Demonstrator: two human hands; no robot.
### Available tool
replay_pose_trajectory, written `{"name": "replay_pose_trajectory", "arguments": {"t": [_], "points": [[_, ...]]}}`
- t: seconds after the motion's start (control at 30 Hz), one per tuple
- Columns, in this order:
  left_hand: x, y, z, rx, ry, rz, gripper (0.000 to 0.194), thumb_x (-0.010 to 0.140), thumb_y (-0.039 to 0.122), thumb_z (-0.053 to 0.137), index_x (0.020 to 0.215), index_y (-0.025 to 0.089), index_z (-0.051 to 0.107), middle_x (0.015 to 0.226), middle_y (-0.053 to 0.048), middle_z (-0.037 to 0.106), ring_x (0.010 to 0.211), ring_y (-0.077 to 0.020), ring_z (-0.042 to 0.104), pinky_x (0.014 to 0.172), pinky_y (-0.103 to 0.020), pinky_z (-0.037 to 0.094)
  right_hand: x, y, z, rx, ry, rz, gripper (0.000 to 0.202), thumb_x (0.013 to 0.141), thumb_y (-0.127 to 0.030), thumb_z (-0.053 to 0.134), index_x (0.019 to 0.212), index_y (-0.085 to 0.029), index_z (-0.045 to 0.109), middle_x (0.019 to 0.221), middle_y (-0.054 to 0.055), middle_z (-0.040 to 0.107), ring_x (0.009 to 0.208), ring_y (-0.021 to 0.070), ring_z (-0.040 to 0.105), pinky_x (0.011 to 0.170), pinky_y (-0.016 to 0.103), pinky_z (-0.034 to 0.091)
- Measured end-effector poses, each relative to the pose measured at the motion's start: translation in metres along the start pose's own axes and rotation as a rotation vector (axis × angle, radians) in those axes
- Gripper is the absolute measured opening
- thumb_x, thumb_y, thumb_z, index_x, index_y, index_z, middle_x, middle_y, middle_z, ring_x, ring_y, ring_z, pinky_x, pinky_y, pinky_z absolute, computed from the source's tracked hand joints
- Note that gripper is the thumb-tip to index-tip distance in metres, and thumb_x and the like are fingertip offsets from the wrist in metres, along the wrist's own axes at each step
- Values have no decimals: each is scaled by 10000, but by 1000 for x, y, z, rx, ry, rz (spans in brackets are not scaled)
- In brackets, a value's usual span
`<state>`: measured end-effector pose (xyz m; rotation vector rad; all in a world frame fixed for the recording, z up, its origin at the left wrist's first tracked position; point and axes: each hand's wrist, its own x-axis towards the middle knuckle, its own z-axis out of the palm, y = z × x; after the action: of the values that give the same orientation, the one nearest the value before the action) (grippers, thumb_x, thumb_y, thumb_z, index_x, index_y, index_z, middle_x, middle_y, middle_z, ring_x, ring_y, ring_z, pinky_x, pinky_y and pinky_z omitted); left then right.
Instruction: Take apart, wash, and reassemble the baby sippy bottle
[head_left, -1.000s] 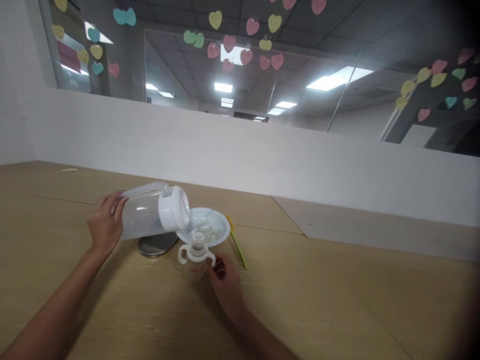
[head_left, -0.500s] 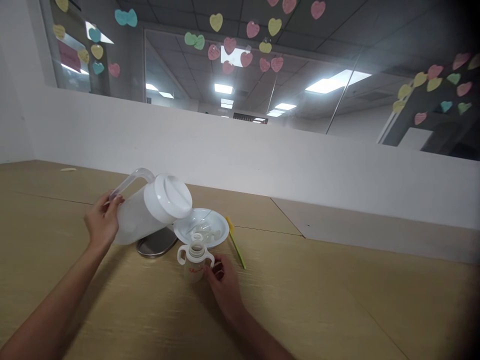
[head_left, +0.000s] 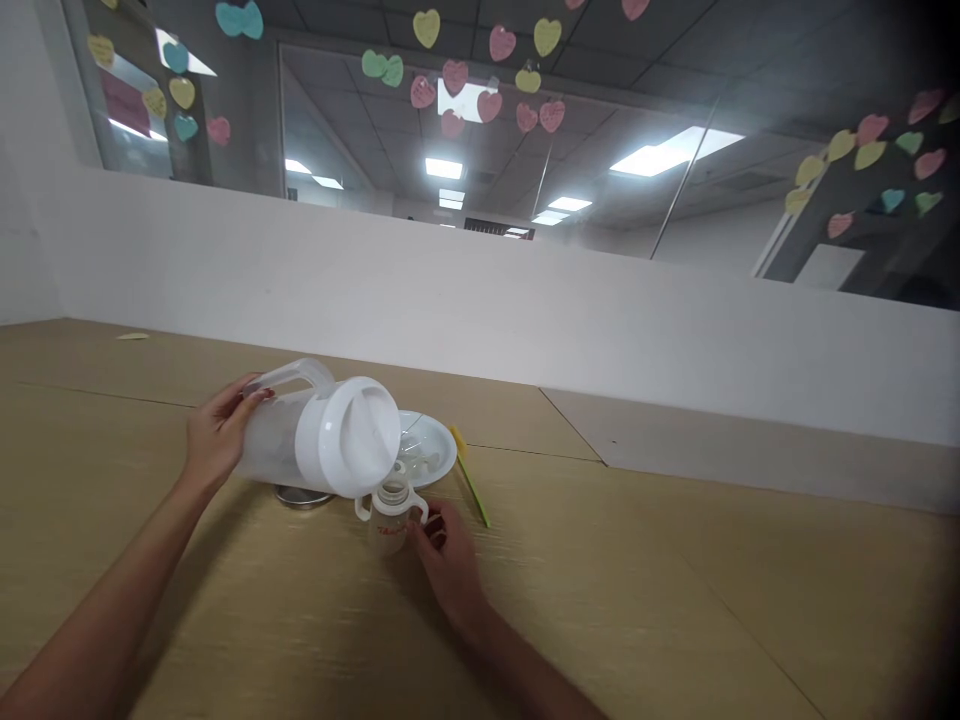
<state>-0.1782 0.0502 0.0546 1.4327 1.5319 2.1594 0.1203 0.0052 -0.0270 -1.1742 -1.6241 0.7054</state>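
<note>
My left hand [head_left: 221,430] is closed around the handle of a translucent white-lidded pitcher [head_left: 277,440], which lies tipped almost level with its lid toward the right. The lid's edge hangs just over the upper left of a small baby bottle [head_left: 388,525] with two white handles and an uncapped neck. My right hand [head_left: 448,555] pinches the bottle's right handle while the bottle stands upright on the table. I cannot make out any stream of liquid between them.
Behind the bottle, a white bowl [head_left: 442,440] with clear and pale small parts is partly hidden by the pitcher. A round metal tray [head_left: 302,497] shows below the pitcher. A yellow-headed brush with a green handle [head_left: 474,490] lies right of the bowl. A white wall [head_left: 465,300] closes off the table's back.
The pitcher has moved right and tilted further toward level, its lid now close over the bottle and covering more of the bowl and tray. My right hand has stayed at the bottle's handle.
</note>
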Motion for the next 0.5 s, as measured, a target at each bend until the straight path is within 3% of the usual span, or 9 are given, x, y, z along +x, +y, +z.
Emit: {"name": "replay_pose_trajectory", "arguments": {"t": [0.4,0.5], "points": [[-2,9,1,32,12,105,379,735,422,580,991,155,660,1061,-78,659,963,-202,592,889,-339,443,0,-2,0,14,5,-11,201,784,-351,554,863,-167,576,737,19,589,615,130,508,566,243,420],[1,4,1,-20,33,63,385,725,407,594,1003,147,656,1022,-83,667,913,-189,602,842,-316,459,0,-2,0,26,3,-11,196,780,-348,558,862,-171,577,742,16,589,610,129,504,562,240,418]]}}
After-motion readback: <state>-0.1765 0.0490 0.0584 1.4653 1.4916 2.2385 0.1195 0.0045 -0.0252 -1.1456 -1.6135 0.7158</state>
